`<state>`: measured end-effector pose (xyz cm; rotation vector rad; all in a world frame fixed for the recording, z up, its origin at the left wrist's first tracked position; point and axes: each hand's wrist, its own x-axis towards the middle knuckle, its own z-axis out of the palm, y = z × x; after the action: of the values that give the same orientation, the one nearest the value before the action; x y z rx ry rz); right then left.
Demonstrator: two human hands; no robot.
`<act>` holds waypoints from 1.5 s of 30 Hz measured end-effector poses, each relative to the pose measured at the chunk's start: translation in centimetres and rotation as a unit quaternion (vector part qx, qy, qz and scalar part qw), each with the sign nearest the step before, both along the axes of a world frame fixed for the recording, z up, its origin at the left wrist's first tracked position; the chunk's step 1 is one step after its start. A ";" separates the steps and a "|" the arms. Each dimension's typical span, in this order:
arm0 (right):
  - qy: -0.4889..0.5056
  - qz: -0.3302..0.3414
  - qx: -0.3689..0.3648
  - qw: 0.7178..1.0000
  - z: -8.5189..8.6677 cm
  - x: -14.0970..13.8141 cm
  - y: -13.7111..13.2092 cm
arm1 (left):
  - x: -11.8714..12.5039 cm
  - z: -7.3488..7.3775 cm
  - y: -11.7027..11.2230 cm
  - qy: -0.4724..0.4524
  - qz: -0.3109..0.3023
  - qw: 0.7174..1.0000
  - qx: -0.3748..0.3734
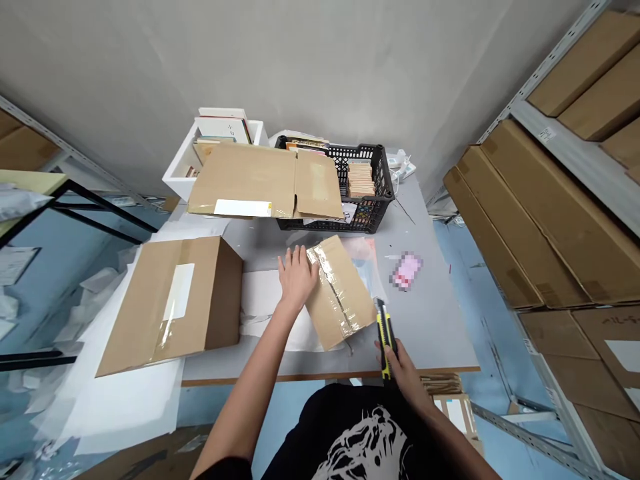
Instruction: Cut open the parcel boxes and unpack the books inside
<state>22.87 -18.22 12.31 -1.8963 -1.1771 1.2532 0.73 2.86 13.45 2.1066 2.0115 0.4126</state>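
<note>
My left hand lies flat with its fingers apart against the near-left edge of a small taped cardboard parcel, which sits tilted on a sheet of white paper. My right hand is shut on a yellow-and-black utility knife, held upright near the parcel's right corner and not touching it. The blade is hard to make out. To the left stands a larger cardboard box with tape and a white label on top.
The grey table also bears a flattened cardboard sheet, a black plastic crate holding books, a white box of books and a pixelated pink item. Metal shelves with large cardboard boxes stand to the right.
</note>
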 end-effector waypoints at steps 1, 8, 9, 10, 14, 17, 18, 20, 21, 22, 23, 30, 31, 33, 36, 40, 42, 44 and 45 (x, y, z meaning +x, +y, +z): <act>0.002 -0.005 0.007 1.000 -0.9 -0.9 0.4 | 0.1 0.0 1.0 0.020 -0.018 1.000 -0.008; 0.068 -0.054 0.024 0.996 -0.1 -5.4 3.6 | -2.0 -0.4 2.4 0.070 -0.014 0.996 -0.045; 0.075 -0.045 0.035 0.996 0.7 -5.5 4.0 | -2.9 -0.5 2.0 0.064 0.001 0.996 -0.055; 0.079 -0.030 0.050 0.995 1.7 -5.6 4.5 | -3.9 -0.6 1.4 0.056 0.019 0.996 -0.068; 0.038 0.055 0.084 0.994 5.9 -5.8 6.9 | -7.9 -2.3 -2.3 -0.004 0.114 0.984 -0.136; 0.014 0.146 0.095 0.985 8.2 -7.0 9.5 | -9.7 -4.4 -5.0 -0.091 0.189 0.963 -0.167; 0.011 0.172 0.102 0.980 8.7 -7.6 10.5 | -10.0 -5.1 -5.8 -0.115 0.210 0.955 -0.173; 0.008 0.203 0.119 0.972 9.3 -9.1 12.5 | -10.0 -6.3 -7.0 -0.145 0.245 0.941 -0.185; 0.007 0.214 0.127 0.969 9.4 -9.8 13.5 | -9.8 -6.7 -7.6 -0.153 0.259 0.934 -0.193; 0.006 0.224 0.135 0.965 9.5 -10.4 14.4 | -9.5 -7.1 -8.1 -0.158 0.270 0.928 -0.200; 0.004 0.232 0.144 0.962 9.5 -10.9 15.2 | -9.1 -7.3 -8.7 -0.163 0.278 0.924 -0.206; 0.006 0.256 0.150 0.955 7.8 -12.6 17.1 | -6.1 -4.8 -12.3 -0.271 0.265 0.921 -0.092; 0.003 0.262 0.147 0.954 7.6 -12.8 16.9 | -5.9 -3.9 -12.5 -0.313 0.244 0.916 -0.054; -0.008 0.284 0.143 0.948 7.3 -13.3 16.2 | -5.7 -2.3 -12.9 -0.379 0.208 0.901 -0.008; -0.047 0.329 0.137 0.933 7.9 -13.4 14.9 | -5.9 -0.8 -13.2 -0.408 0.194 0.892 0.010; -0.145 0.378 0.132 0.905 9.6 -12.9 12.5 | -7.2 -0.9 -13.8 -0.409 0.194 0.892 -0.004; -0.187 0.397 0.137 0.888 10.0 -13.1 11.0 | -7.9 -1.2 -14.1 -0.410 0.197 0.890 -0.007; -0.238 0.424 0.147 0.861 9.9 -13.9 9.6 | -8.5 -1.5 -14.3 -0.419 0.211 0.883 -0.010; -0.271 0.441 0.151 0.842 9.7 -14.4 9.1 | -8.9 -1.6 -14.4 -0.427 0.220 0.877 -0.013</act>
<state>8.48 -9.14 21.99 -1.5086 -2.5773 0.8139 -8.15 -11.53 11.85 1.0683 1.8400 1.1360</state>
